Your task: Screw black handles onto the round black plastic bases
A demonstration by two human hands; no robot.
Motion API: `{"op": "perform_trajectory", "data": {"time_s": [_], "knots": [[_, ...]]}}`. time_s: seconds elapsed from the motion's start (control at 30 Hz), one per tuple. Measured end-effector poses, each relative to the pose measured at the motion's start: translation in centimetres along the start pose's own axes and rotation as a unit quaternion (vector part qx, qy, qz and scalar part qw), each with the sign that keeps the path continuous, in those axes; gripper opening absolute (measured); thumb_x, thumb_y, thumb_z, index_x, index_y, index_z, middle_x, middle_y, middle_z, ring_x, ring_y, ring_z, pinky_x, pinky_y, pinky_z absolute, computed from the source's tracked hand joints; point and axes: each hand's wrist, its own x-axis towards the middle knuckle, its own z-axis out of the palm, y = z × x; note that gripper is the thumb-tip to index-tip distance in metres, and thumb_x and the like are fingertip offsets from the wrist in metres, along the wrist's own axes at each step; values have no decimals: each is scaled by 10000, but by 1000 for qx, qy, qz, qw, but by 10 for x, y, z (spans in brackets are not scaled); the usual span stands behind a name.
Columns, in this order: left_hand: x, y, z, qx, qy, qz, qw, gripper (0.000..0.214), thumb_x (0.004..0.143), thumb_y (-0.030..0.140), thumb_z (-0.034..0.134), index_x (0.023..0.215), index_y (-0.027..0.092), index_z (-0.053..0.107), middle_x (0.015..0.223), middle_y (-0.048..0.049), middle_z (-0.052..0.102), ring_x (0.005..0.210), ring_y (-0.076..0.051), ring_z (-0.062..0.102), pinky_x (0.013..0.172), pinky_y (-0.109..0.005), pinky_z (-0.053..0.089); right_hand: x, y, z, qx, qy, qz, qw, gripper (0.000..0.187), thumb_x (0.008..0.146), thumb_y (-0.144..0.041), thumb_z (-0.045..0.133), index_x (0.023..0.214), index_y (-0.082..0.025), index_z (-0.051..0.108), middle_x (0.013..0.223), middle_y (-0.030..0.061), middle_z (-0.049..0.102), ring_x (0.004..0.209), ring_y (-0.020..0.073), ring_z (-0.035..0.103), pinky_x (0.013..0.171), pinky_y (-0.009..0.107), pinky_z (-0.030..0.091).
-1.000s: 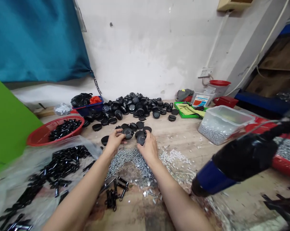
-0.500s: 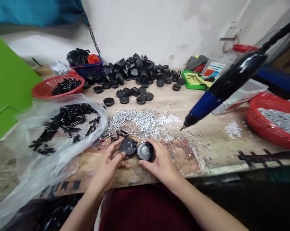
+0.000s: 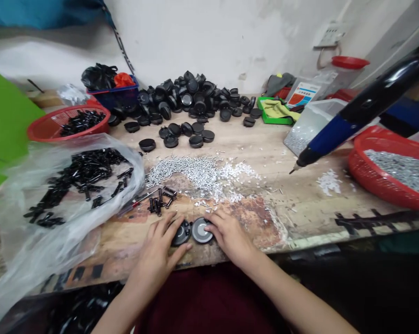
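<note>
Two round black caps lie side by side near the bench's front edge. My left hand [image 3: 159, 248] rests its fingers on the left black cap [image 3: 182, 232]. The fingers of my right hand [image 3: 230, 234] curl round the right black cap [image 3: 201, 230], whose grey inside faces up. Just beyond them lies a spread of small silver screws [image 3: 195, 171] and a few black pins [image 3: 159, 202].
A hanging blue and black electric screwdriver [image 3: 348, 120] points down at right. A heap of black caps [image 3: 188, 99] sits at the back. Red baskets [image 3: 386, 185] [image 3: 46, 127], a plastic bag of black pins [image 3: 73, 181] and a clear tub [image 3: 310, 127] surround the work spot.
Both hands brought the two caps from the far pile to the front edge and lowered them onto the bench. The view tilted down and the screwdriver swung right.
</note>
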Motion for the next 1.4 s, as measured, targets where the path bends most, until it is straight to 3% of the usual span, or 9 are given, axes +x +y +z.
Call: {"op": "perform_trajectory", "data": {"time_s": [0.23,0.5,0.87,1.0,1.2,1.3,1.4], "knots": [[9,-14,0,8,-31,73,997,489,826,439,577,1285,284,518,1292,-72,569,1177,-284,499,982,-450,434,-5,0,3,-18,28,-16,999,216,927,-293,493,1060,-185,624,997,70,648,932,178,640,838,286,513],[11,-18,6,29,0,100,995,489,811,446,575,1263,264,538,1274,-79,581,1139,-298,514,955,-461,441,-7,-5,3,-93,21,-9,995,204,895,-302,544,1013,-149,607,952,84,643,861,216,636,749,319,524],[10,-12,11,43,7,82,996,452,835,411,534,1254,241,545,1275,-84,583,1147,-299,500,969,-465,433,-10,-3,6,-71,45,-21,996,288,928,-333,483,1137,-151,560,1049,85,631,972,204,613,852,308,517],[14,-9,6,34,-9,73,997,477,822,444,556,1263,261,544,1288,-81,577,1140,-308,505,956,-473,437,-9,8,-4,-175,84,0,981,297,968,-307,387,1201,-192,530,1117,81,605,998,170,589,857,268,499],[14,2,-3,-11,-54,8,998,530,798,518,582,1252,246,553,1304,-86,561,1197,-306,481,1008,-472,402,1,38,-19,-274,98,77,954,354,928,-136,387,1263,-164,494,1234,188,518,1029,287,534,807,407,464],[15,0,-7,-33,-5,-23,999,410,869,474,495,1183,227,583,1255,-88,583,1172,-267,515,1005,-424,408,12,50,-23,-294,80,79,949,268,906,-112,406,1092,-171,589,1080,146,579,958,277,539,749,364,439],[24,-6,-13,23,77,-44,996,302,921,399,411,1043,217,618,1094,-74,635,1071,-242,555,946,-382,436,20,53,-27,-309,58,64,947,219,892,-93,413,867,-191,608,913,88,596,867,240,539,690,317,402]]}}
